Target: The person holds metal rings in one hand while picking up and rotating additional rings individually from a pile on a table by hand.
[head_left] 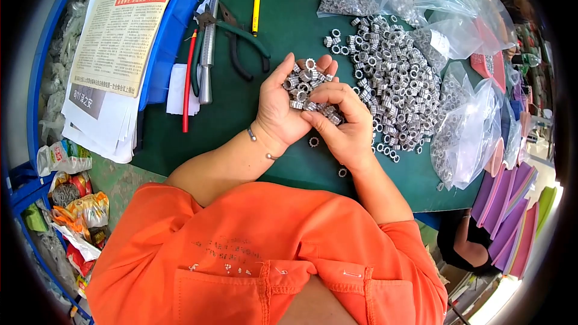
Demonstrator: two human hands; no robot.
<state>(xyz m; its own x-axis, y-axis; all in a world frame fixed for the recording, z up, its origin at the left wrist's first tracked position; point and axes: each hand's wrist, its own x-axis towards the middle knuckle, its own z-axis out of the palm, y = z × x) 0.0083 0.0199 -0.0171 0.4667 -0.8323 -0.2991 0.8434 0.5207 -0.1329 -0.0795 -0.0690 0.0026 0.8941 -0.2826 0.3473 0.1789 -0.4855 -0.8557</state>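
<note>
A cluster of small metal rings [299,86] lies in the cupped palm of the left hand [282,105], which holds them with its fingers partly curled. The right hand [350,121], bent inward with thumb and forefinger close together, touches rings beside that palm; I cannot tell whether it grips any. One loose ring [313,142] lies just below the hands, and a broad pile [394,81] spreads right beside the right hand. Clear plastic bags [472,129] filled with similar pieces crowd the pile's far and right edges. To the left lie green-handled pliers [242,34], a silver rod [206,48], a red pencil [189,81] and, farther up, a yellow marker [257,9]. A newspaper [123,42] overlaps a blue bin [174,24]. The surface [295,21] is dark green and smooth. Purple slabs [509,204] stand beyond its right end. The rings are grey, shiny and toothed around the outside; the bags are thin and crumpled.
</note>
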